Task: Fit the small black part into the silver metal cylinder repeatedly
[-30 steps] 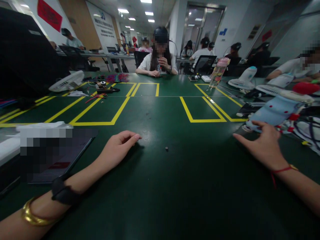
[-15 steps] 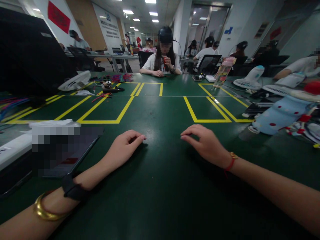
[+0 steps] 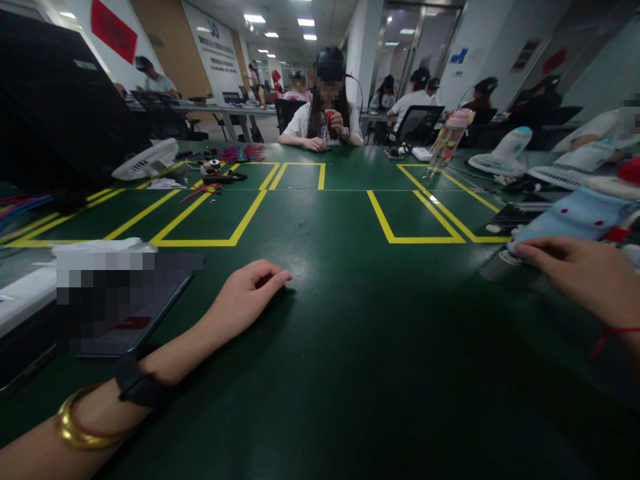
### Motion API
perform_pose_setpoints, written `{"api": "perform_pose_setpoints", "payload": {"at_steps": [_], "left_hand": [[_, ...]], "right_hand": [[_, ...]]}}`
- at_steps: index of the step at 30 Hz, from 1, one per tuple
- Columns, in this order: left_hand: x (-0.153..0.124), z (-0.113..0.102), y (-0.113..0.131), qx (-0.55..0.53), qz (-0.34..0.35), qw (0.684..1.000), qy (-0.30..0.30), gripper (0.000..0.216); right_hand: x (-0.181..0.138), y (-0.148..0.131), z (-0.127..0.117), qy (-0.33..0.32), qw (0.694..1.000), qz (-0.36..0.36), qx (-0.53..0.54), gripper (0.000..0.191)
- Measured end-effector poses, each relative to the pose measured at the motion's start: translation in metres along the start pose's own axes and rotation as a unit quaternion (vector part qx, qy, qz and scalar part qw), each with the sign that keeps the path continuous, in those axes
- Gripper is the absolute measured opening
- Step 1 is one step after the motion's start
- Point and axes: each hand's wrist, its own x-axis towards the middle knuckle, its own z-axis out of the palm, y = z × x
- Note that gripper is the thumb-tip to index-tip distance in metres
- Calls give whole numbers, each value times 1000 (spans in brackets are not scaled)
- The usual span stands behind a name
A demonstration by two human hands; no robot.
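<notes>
My left hand (image 3: 253, 290) rests on the green table (image 3: 320, 373), its fingers curled and the thumb close to the index finger, with nothing visible in it. At the right, my right hand (image 3: 583, 273) has its thumb and fingertips drawn together at the near end of a light-blue, red-dotted object (image 3: 570, 217). A small grey cylinder (image 3: 500, 265) lies just left of those fingertips. Whether they grip or only touch something cannot be seen.
A dark tablet-like device (image 3: 150, 313) and white items (image 3: 30, 293) lie at left. Wires and electronic parts (image 3: 215, 170) sit farther back. A drink bottle (image 3: 447, 143) and white fans (image 3: 505, 157) stand back right. A person (image 3: 327, 113) sits opposite.
My right hand has moved right, from the middle of the table to the blue dotted object and grey cylinder. My left hand stays in almost the same place.
</notes>
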Motion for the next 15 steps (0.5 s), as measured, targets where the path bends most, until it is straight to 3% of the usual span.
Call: {"api": "perform_pose_setpoints", "payload": {"at_steps": [10, 15], "left_hand": [[0, 1, 1, -15, -5, 1000, -6, 30], [-1, 0, -1, -17, 1, 1000, -15, 29]], "right_hand": [[-6, -8, -3, -36, 998, 17, 41, 46], [-6, -9, -1, -43, 992, 66, 94, 50]]}}
